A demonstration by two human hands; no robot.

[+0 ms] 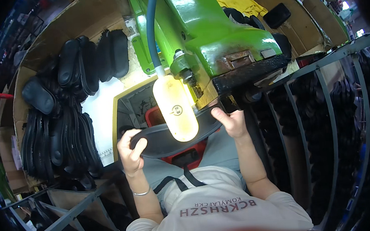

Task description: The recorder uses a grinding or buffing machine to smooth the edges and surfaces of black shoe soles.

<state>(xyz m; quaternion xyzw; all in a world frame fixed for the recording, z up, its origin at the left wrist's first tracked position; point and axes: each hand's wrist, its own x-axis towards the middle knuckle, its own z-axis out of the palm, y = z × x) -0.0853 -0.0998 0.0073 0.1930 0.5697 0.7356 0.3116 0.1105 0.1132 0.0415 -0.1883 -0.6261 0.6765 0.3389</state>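
Observation:
A long black shoe sole (157, 144) is stretched sideways in front of my lap, one end in each hand. My left hand (131, 151) grips its left end, thumb on the upper face and fingers curled beneath. At the other end, my right hand (231, 121) pinches the edge with its thumb on top. The right end lies close to the metal working part (205, 100) of a green machine (213, 35); I cannot tell whether they touch. A glowing yellow oblong lamp (173, 110) hangs over the sole and hides part of its middle.
Several black soles (60, 138) stand stacked in a cardboard box (29, 69) at the left. More dark pieces and a yellow cloth (243, 5) fill a box at the far right. Metal racks (323, 100) hung with black items flank me. Something red (188, 156) sits below the sole.

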